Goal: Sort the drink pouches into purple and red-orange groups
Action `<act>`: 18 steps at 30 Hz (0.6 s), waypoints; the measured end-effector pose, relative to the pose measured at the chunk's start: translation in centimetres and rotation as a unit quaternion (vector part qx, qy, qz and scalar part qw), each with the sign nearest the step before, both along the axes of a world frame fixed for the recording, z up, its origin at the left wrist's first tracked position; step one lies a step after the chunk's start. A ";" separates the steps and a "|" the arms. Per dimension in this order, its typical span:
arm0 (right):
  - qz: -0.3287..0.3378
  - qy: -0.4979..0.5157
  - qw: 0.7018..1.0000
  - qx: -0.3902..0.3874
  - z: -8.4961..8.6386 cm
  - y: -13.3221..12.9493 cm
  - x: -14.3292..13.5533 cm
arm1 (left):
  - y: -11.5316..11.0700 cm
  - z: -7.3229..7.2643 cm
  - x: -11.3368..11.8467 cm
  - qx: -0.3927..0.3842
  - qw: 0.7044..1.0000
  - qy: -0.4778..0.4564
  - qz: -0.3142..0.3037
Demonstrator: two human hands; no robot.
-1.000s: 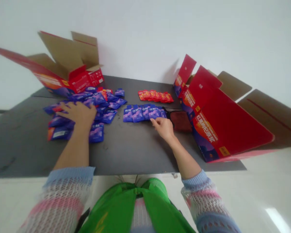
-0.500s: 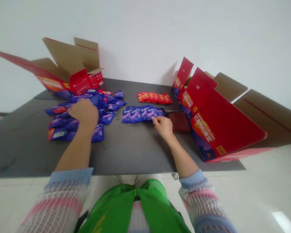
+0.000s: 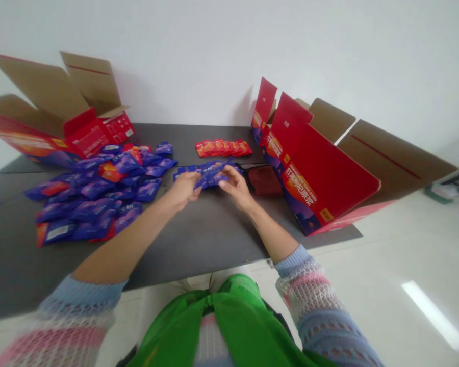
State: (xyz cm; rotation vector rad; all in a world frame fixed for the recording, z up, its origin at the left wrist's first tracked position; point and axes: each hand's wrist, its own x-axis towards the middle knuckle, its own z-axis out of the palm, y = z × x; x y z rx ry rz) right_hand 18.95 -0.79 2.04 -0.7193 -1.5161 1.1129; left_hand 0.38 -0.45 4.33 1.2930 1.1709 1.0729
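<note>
Between my two hands, above the middle of the table, are several purple sachets point(image 3: 210, 177), bunched and partly blurred. My left hand point(image 3: 185, 188) closes on their left side with its fingers curled. My right hand point(image 3: 235, 187) grips them from the right, thumb in front and fingers behind. The rest of the purple row lies just behind and to the left of the hands, partly covered by them. A heap of purple sachets point(image 3: 95, 188), with a few red-orange ones mixed in, spreads to the left of my left hand.
A fanned row of red-orange sachets point(image 3: 224, 148) lies behind my hands. Open red cartons point(image 3: 321, 173) stand on the right, and another open carton point(image 3: 87, 132) at the back left. A dark brown pouch point(image 3: 265, 181) rests beside my right hand on the grey table point(image 3: 199, 234).
My left hand has moved right from the heap to the purple row and meets my right hand there. Sachets are now held between both hands. The view has turned slightly right.
</note>
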 end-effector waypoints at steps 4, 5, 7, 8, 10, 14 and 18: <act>0.068 0.040 0.997 -0.008 1.2 -0.7 0.7 | -1.2 -2.8 2.2 -0.251 0.902 -0.148 -0.319; 0.093 0.034 0.995 -0.024 1.3 -0.9 0.6 | -1.5 -3.5 2.4 -0.270 0.875 -0.171 -0.364; 0.133 0.002 0.989 -0.060 1.0 -1.4 0.1 | -1.9 -4.8 2.2 -0.276 0.853 -0.193 -0.399; 0.139 -0.018 0.987 -0.077 0.8 -1.5 -0.2 | -1.9 -5.4 2.1 -0.267 0.858 -0.191 -0.395; 0.121 -0.056 0.986 -0.097 0.2 -1.6 -0.8 | -1.7 -6.2 1.6 -0.232 0.887 -0.185 -0.355; -0.004 -0.089 0.994 -0.064 -0.5 -0.7 -1.0 | -0.8 -6.8 0.6 -0.112 0.945 -0.229 -0.205; -0.148 -0.100 0.984 -0.022 -0.5 0.4 -0.3 | -0.5 -6.9 0.5 0.017 0.975 -0.160 -0.154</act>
